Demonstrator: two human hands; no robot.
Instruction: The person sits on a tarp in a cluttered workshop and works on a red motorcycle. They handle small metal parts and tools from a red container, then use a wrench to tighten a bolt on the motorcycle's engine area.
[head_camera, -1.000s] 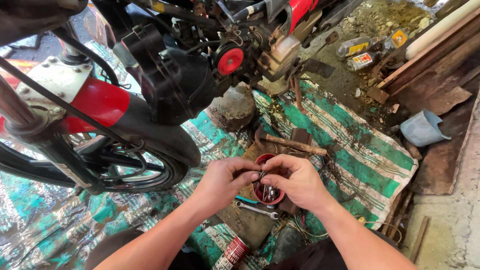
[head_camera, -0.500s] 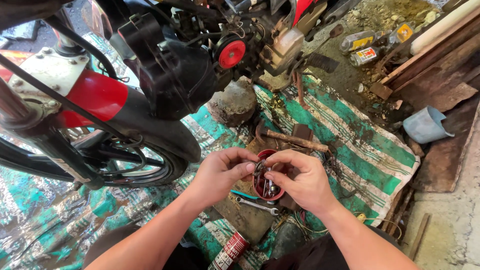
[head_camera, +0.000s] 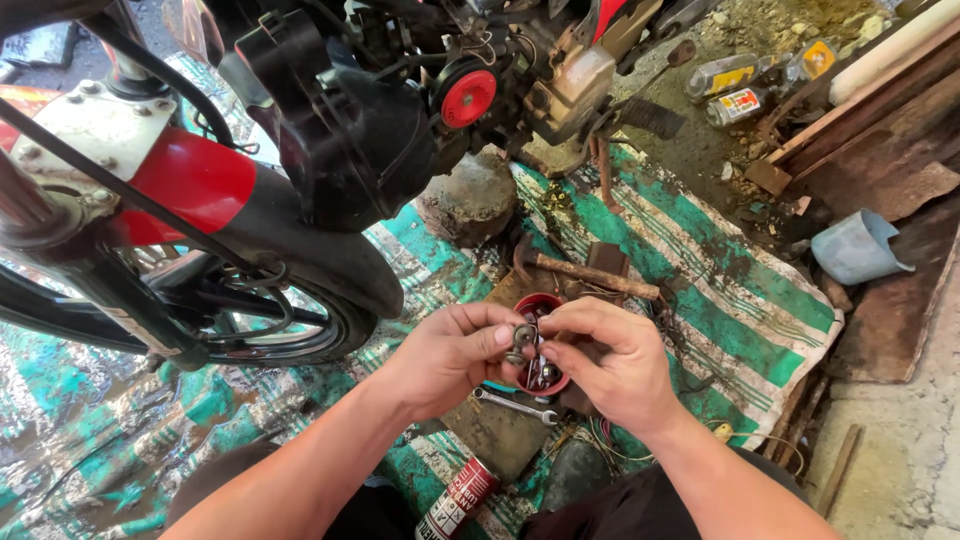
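— Both hands sit a touch higher than 0.5 s ago, still together over the red cup (head_camera: 540, 305).
— Grips?
— Left hand (head_camera: 450, 355) pinches a small metal part (head_camera: 522, 338) between thumb and fingers; right hand (head_camera: 610, 365) curls half-closed, fingertips touching it.
— Surroundings?
— Wrench (head_camera: 515, 405) at 6 o'clock, hammer (head_camera: 590, 275) at 12, motorbike wheel (head_camera: 250, 330) at 9.

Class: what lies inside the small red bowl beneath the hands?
The red bowl holds small dark metal parts, apparently bolts. The left hand and right hand cover most of its inside, so the rest is hidden.
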